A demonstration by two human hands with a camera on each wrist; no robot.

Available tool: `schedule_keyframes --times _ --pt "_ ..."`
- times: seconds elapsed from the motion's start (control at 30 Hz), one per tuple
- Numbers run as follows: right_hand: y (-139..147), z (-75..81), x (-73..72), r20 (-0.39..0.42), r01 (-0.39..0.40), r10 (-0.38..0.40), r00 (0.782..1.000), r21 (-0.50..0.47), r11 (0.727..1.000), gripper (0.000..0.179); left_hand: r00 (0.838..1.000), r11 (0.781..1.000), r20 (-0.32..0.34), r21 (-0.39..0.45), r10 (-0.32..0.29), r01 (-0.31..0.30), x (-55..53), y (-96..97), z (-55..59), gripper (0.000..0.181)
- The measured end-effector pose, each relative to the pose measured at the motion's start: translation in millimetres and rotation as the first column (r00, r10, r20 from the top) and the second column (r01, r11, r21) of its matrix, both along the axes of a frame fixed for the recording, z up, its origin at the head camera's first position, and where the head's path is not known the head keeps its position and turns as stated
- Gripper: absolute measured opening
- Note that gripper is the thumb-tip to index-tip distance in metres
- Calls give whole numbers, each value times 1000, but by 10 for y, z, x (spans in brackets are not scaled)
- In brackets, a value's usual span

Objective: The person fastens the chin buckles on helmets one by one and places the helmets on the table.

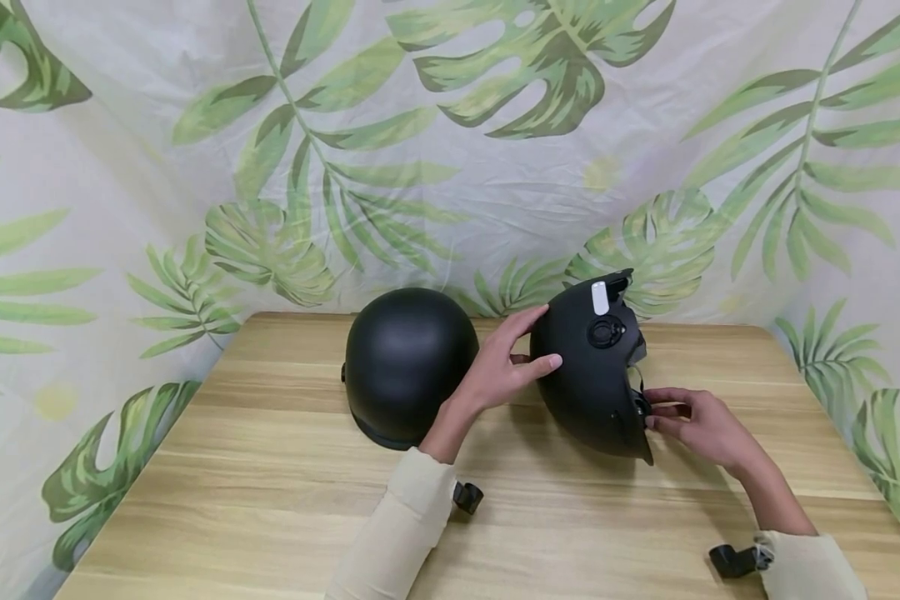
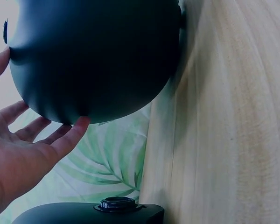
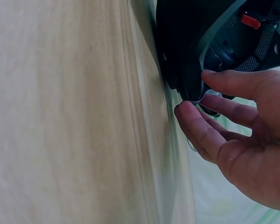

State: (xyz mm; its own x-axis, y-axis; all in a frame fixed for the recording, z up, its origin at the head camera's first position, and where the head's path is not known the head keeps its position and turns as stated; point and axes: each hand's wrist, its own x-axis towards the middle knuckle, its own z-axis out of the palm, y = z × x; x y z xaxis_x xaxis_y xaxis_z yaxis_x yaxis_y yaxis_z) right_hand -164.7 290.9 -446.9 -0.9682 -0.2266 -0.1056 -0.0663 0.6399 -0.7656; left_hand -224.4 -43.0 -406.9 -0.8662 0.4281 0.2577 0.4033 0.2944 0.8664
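A black helmet (image 1: 585, 392) stands tipped on its side, its opening turned to the right, with a round fitting and a whitish patch on its shell. My left hand (image 1: 506, 358) rests spread fingertips on its dome; the left wrist view shows those fingers nearly straight along the curve. At the opening, my right hand (image 1: 701, 425) pinches the lower rim between thumb and fingers. Inside the shell, straps and a red buckle piece (image 3: 250, 21) show in the right wrist view. Left of my left hand sits a second black helmet (image 1: 412, 367), dome up.
Both helmets are near the back of a wooden table (image 1: 232, 467). A leaf-patterned cloth (image 1: 495, 183) hangs right behind it and along the sides. Dark camera mounts (image 1: 467, 497) stick out at both sleeve cuffs.
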Motion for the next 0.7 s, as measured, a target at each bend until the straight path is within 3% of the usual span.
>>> schedule_keyframes --times 0.33,0.5,0.7 --pt "3 53 -10 -2 -16 16 1000 39 999 43 1000 1000 -9 13 -6 6 -15 -3 -34 73" --pt "-20 259 -16 -88 -11 22 996 124 992 42 1000 1000 -11 11 -14 14 -14 -2 -30 73" --pt "-130 549 -13 -179 15 3 984 100 995 46 1000 1000 -11 3 -12 12 -12 -12 -19 73"
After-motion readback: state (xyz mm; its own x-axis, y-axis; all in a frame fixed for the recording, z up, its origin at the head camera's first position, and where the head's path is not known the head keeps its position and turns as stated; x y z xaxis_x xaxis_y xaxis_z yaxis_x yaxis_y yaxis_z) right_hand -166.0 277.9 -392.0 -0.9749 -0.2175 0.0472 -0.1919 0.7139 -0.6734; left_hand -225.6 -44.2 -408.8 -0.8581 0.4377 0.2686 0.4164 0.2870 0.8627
